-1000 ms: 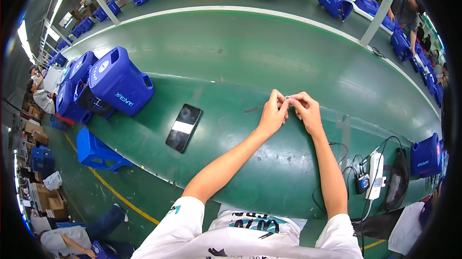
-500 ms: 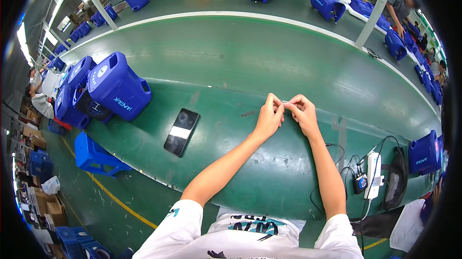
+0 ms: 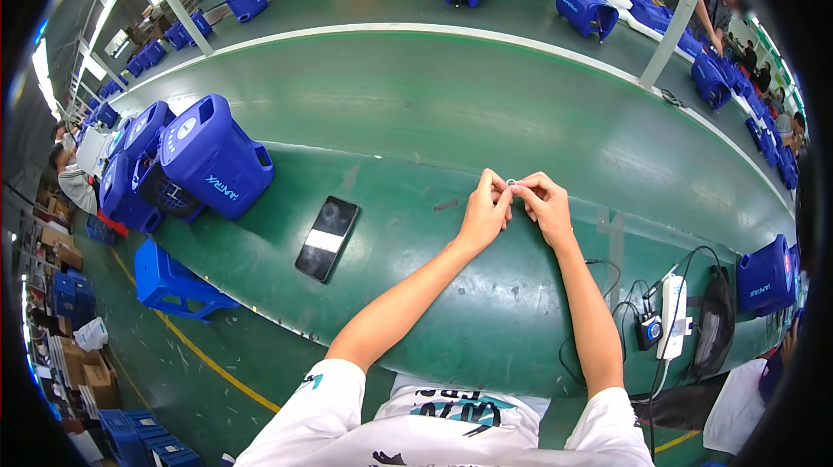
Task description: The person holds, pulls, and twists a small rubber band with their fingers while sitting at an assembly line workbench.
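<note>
Both my hands meet above the green table (image 3: 434, 320), fingertips pinched together. Between them is a small pale ring (image 3: 511, 182), its round outline showing above the fingertips. My left hand (image 3: 488, 211) grips one side of it with thumb and forefinger. My right hand (image 3: 547, 205) pinches the other side. What the ring is made of is too small to tell. A black smartphone (image 3: 327, 239) lies on the table to the left of my left forearm. A small dark strip (image 3: 446, 206) lies flat just left of my left hand.
Blue plastic housings (image 3: 217, 155) are stacked at the left, above a blue stool (image 3: 178, 280). On the right lie a white power strip (image 3: 672, 315) with cables, a black pouch (image 3: 716, 328) and another blue housing (image 3: 767, 276). Beyond a pale rail, a conveyor (image 3: 373, 3) carries more housings; a co-worker (image 3: 716, 12) leans over it.
The ring has turned between my fingertips and now shows rounder. My arms have hardly moved. Housings on the far conveyor have shifted slightly left.
</note>
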Demonstrator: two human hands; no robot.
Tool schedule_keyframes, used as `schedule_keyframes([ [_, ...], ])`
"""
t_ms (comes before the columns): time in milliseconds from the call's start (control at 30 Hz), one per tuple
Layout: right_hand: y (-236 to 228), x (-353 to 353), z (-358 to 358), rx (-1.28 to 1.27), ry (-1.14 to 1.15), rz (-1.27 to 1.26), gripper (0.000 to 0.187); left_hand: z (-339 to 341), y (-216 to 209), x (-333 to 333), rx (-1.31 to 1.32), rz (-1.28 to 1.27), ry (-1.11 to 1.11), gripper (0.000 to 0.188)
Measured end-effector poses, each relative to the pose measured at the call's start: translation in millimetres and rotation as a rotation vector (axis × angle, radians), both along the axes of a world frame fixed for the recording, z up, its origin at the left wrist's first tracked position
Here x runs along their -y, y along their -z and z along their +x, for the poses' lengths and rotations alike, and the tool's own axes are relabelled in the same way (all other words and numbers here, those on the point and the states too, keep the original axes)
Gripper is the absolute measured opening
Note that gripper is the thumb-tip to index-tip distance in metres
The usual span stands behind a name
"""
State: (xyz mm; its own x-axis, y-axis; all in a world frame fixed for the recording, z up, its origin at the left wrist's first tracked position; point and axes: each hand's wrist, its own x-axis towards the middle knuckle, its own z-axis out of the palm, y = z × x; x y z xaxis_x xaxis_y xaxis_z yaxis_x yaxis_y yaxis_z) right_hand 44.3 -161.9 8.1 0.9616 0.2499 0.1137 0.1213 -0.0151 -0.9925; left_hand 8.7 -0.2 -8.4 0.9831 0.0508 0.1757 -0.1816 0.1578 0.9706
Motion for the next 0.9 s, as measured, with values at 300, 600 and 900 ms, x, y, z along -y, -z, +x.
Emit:
schedule_keyframes([
  [300,-2,-2,-4,0.036,0.032,-0.023,0.01,-3,-2,1,-0.018,0.06,-0.061,0.022],
  [600,12,-2,4,0.002,-0.009,-0.02,0.009,-11,-8,-6,0.022,-0.021,-0.04,0.019],
  [900,-13,-21,-12,-0.039,0.072,0.111,0.007,-6,-1,-5,0.043,-0.045,-0.037,0.02],
])
